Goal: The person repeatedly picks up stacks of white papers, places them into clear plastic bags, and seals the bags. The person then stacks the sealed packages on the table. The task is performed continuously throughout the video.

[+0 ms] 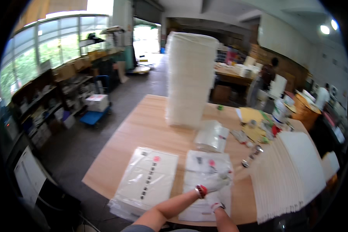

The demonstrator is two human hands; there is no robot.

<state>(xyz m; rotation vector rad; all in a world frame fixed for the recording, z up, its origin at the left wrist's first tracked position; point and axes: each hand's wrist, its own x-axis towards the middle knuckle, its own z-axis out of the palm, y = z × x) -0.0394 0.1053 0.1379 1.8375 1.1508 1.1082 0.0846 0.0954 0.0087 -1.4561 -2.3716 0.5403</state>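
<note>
Both my hands wear white gloves with red at the cuffs. My left hand [216, 182] reaches across the middle of a flat, clear plastic-wrapped packet [193, 207] with red and dark print, its fingers stretched toward the packet's right edge. My right hand [212, 200] is just nearer me, close beside the left wrist, over the same packet; its fingers are blurred and partly hidden. Left of them lies a stack of flat plastic packets [131, 185], the top one printed with a red emblem and a dark column of characters.
A tall white stack [189, 77] stands at the table's far side. Before it lies a pile of clear plastic bags [212, 136]. A fanned row of white panels [282, 178] fills the right, beside a clear bottle [252, 155]. A blue trolley [92, 118] carries a box. People are farther back.
</note>
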